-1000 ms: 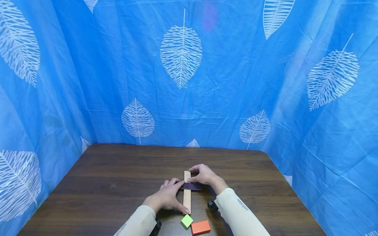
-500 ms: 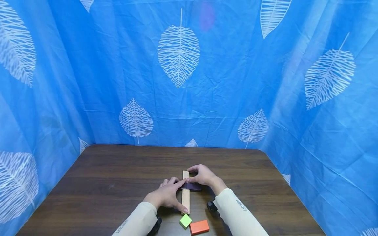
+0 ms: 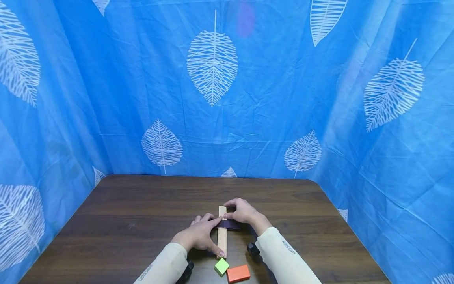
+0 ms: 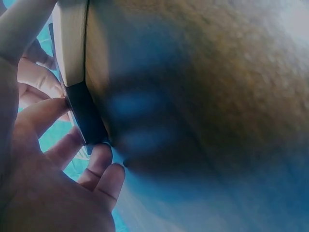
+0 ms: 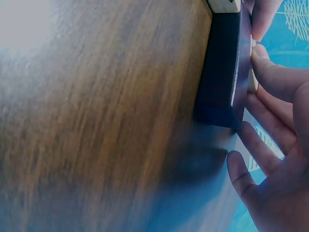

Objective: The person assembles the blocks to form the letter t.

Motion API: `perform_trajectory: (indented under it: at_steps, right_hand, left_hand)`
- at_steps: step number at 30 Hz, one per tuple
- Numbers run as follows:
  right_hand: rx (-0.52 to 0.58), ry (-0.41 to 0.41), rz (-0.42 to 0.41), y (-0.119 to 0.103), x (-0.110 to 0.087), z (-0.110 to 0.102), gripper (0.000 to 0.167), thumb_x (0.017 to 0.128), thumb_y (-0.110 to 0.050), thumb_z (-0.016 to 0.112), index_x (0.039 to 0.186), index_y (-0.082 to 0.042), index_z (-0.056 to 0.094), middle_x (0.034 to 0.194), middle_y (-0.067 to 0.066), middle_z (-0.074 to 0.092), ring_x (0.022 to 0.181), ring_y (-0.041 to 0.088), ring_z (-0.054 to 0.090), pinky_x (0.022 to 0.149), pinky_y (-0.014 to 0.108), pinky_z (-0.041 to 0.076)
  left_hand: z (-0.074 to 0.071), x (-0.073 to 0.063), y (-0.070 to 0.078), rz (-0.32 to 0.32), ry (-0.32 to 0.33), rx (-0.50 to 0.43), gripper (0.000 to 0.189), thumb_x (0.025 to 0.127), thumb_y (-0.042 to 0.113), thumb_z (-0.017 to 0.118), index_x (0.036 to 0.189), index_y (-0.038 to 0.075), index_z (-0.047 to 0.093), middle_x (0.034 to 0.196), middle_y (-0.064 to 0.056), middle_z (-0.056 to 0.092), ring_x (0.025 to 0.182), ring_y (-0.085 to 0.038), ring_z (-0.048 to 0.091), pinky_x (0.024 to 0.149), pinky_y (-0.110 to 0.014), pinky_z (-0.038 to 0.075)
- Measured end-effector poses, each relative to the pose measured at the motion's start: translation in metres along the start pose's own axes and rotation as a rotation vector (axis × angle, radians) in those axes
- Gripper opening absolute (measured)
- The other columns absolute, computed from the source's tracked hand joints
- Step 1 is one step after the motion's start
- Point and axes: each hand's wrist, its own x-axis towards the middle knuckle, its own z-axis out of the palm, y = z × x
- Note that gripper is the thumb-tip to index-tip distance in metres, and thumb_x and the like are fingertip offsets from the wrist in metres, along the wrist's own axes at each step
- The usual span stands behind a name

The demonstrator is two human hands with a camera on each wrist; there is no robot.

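Note:
Two pale wooden blocks and a dark purple bar form a cross on the table. The near pale block [image 3: 222, 241] lies under my left hand [image 3: 199, 234], whose thumb presses its near end. That hand's other fingers are at the dark bar's left end [image 4: 88, 116], the index fingertip by the crossing. My right hand [image 3: 243, 212] pinches the far pale block [image 3: 222, 212] between thumb and index finger. The dark purple bar [image 3: 231, 225] runs crosswise between the pale blocks, its right end showing in the right wrist view. Fingers partly hide the crossing.
A lime green block [image 3: 221, 267] and an orange-red block [image 3: 239, 273] lie side by side at the near edge of view, just below the cross. The brown wooden table [image 3: 149, 201] is enclosed by a blue cloth [image 3: 262, 98] with white leaf prints.
The head view has shifted slightly, so everything appears a little further left. The hands and blocks keep nearly the same places relative to each other.

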Motion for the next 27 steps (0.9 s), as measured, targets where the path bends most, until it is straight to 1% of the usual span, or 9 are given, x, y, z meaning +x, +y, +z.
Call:
perform_trajectory:
  at_steps: [5,11,18,23,27]
  right_hand:
    - [0.005,-0.003,0.014,-0.0008,-0.0013,-0.0007,0.037,0.088,-0.023,0.08,0.121,-0.008,0.072,0.12,0.01,0.067,0.117,0.031,0.059,0.1,0.05,0.045]
    - [0.015,0.004,0.011,-0.0002,-0.0034,0.0005,0.038,0.089,-0.023,0.08,0.122,-0.007,0.071,0.122,0.011,0.067,0.118,0.032,0.058,0.101,0.05,0.044]
    - [-0.002,0.001,-0.001,-0.0002,-0.0044,-0.0005,0.039,0.089,-0.024,0.079,0.123,-0.006,0.07,0.123,0.012,0.066,0.12,0.033,0.058,0.102,0.051,0.044]
    - [-0.004,0.001,-0.011,-0.0004,-0.004,0.0003,0.041,0.09,-0.025,0.079,0.124,-0.006,0.069,0.125,0.013,0.065,0.121,0.034,0.057,0.102,0.052,0.043]
    - [0.023,0.001,-0.017,0.0009,-0.0038,0.0017,0.045,0.093,-0.026,0.075,0.13,-0.004,0.065,0.122,0.013,0.067,0.119,0.033,0.059,0.102,0.051,0.043]
  left_hand:
    - [0.0002,0.0005,-0.0002,0.008,-0.001,-0.002,0.111,0.061,0.057,0.092,0.153,0.017,0.045,0.142,-0.008,0.045,0.118,-0.034,0.041,0.1,-0.058,0.037]
    - [0.0003,-0.0004,0.0012,0.021,-0.001,-0.006,0.111,0.061,0.056,0.093,0.153,0.016,0.045,0.142,-0.009,0.045,0.118,-0.035,0.041,0.1,-0.057,0.036]
    - [-0.0006,-0.0018,0.004,0.001,-0.003,-0.026,0.111,0.061,0.054,0.094,0.153,0.016,0.044,0.141,-0.009,0.045,0.118,-0.036,0.041,0.099,-0.06,0.037]
    - [-0.0018,-0.0015,0.0052,-0.023,-0.006,-0.056,0.111,0.061,0.051,0.095,0.153,0.016,0.044,0.138,-0.007,0.044,0.116,-0.036,0.039,0.097,-0.06,0.038]
    - [-0.0009,-0.001,0.0027,-0.026,-0.01,-0.075,0.112,0.06,0.051,0.095,0.153,0.014,0.044,0.139,-0.008,0.043,0.116,-0.036,0.038,0.097,-0.061,0.038]
